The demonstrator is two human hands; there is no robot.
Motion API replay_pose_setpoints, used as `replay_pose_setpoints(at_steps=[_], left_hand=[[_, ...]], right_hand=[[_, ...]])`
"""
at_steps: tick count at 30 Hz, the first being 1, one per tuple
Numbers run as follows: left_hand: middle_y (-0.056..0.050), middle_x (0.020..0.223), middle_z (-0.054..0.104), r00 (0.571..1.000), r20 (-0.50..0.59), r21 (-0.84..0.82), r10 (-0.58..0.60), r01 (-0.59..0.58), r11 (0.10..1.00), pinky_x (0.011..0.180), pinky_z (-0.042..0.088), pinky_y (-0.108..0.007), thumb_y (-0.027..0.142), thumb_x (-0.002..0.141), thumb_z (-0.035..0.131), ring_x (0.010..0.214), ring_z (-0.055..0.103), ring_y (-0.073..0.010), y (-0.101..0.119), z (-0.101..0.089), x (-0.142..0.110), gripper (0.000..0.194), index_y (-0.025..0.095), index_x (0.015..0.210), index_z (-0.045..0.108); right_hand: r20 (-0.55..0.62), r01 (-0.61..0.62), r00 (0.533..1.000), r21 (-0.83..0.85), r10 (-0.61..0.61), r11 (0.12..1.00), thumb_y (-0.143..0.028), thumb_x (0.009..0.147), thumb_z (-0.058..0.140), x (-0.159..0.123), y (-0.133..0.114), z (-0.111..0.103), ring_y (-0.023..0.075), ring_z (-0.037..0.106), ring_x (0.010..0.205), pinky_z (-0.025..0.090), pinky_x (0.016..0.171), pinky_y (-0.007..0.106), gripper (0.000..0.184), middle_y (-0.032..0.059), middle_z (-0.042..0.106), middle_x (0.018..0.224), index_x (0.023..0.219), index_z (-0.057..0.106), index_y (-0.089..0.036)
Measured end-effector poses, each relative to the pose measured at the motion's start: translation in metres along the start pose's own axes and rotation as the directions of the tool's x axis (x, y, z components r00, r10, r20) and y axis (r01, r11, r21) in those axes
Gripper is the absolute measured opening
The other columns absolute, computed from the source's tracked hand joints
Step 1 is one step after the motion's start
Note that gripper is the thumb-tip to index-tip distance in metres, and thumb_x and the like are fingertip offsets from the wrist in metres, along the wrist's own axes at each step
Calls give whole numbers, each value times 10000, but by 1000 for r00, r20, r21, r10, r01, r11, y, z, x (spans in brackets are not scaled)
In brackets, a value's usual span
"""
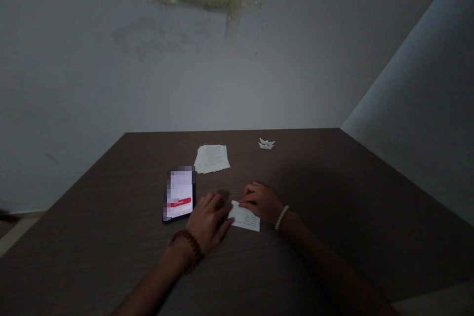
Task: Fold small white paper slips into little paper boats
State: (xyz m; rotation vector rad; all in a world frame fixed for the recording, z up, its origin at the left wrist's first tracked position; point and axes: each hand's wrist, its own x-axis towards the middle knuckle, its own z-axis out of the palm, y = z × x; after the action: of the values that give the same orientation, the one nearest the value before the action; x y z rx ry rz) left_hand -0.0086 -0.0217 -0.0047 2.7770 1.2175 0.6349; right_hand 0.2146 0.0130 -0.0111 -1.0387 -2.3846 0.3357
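A small sheet of white paper [245,217] with lines of print lies on the brown table between my hands. My left hand [209,219], with a dark red bead bracelet on its wrist, grips the sheet's left edge with thumb and forefinger. At the top edge of the paper, my right hand [262,202] has its fingers closed and its thumb pressing on it. A pale bead bracelet circles that wrist. Whether the sheet is folded under the fingers is hidden.
Left of my left hand lies a phone [181,190] showing a red shape on its lit screen. A stack of printed papers [213,158] sits beyond it. Two small paper boats [266,144] stand near the far edge of the table [333,168], against the wall.
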Motion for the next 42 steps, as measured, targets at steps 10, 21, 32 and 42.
replay_pose_setpoints(at_steps=[10,21,32,42], left_hand=[[-124,1223,488,996,87,90,-2,-6,996,838,383,-448,365,891,474,1043,426,-297,1,-8,4,381,222,1234,558],[-116,1185,487,992,128,81,-23,12,997,844,371,-446,368,883,480,1042,415,-294,5,-12,5,384,233,1235,555],[-112,1213,480,991,130,62,-17,9,998,862,374,-447,373,878,497,1060,413,-291,5,-14,6,401,242,1254,541],[-119,1190,486,993,113,83,-12,2,997,853,365,-436,388,888,471,1040,418,-292,5,-12,6,400,229,1248,547]], right_hand=[[9,18,1000,-33,-18,999,-256,871,609,-2,-2,0,152,540,837,422,760,267,136,37,619,883,950,705,-201],[121,108,988,-140,-91,984,-206,875,550,0,-8,-11,173,519,865,414,744,277,165,54,583,918,995,664,-197],[271,190,954,-206,-131,960,-176,844,535,4,-12,-27,184,490,850,376,678,273,275,68,555,943,1107,611,-204],[309,235,938,-230,-158,944,-166,857,509,8,-13,-29,178,498,824,377,684,275,240,67,581,915,1071,616,-184]])
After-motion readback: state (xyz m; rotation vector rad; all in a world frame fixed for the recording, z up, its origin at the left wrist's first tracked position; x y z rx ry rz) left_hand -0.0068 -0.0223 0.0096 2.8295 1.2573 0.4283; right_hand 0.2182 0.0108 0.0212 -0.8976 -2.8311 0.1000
